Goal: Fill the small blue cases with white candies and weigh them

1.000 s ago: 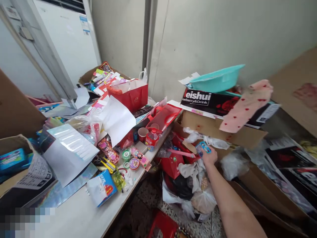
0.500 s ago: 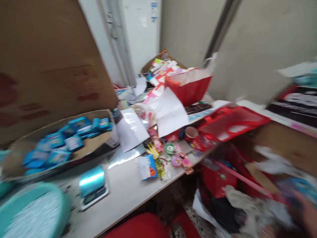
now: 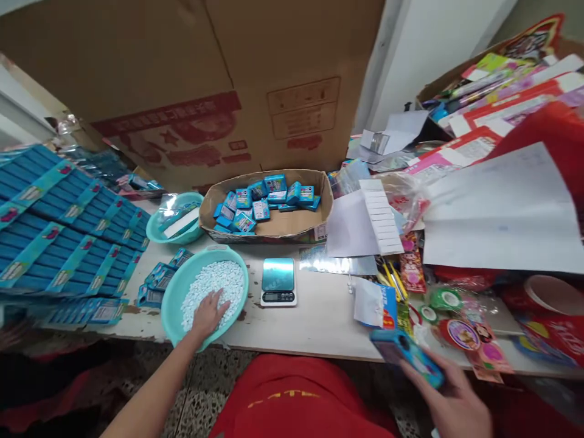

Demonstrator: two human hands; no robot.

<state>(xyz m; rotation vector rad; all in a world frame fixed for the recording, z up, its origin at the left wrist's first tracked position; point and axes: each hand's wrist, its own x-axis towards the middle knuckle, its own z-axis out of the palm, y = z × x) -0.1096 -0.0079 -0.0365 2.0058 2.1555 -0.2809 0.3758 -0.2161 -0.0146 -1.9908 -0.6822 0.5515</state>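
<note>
My left hand (image 3: 210, 314) rests on small white pellets (image 3: 223, 277) in a turquoise basin (image 3: 244, 277), its fingers apart and the tips partly among the pellets. On the right, my right hand (image 3: 449, 389) grips a small blue box (image 3: 406, 353) in front of the table's edge; the box is slightly blurred. A digital scale (image 3: 279, 297) with a shiny blue plate stands between my hands, nearer the basin. Behind it, a cardboard tray (image 3: 292, 230) holds several small blue boxes (image 3: 261, 210), jumbled together.
Stacked blue cartons (image 3: 68, 225) rise at the left, beside a smaller turquoise basin (image 3: 152, 228). A person's hand (image 3: 13, 331) shows at the left edge. A large cardboard sheet (image 3: 255, 79) stands behind. Papers (image 3: 497, 213), tape (image 3: 446, 299) and packets crowd the right.
The view has swung left, bringing the pellet basin, scale and stacked cartons further in. My left hand now shows in the basin, and my right hand shows clearly with a blue box.
</note>
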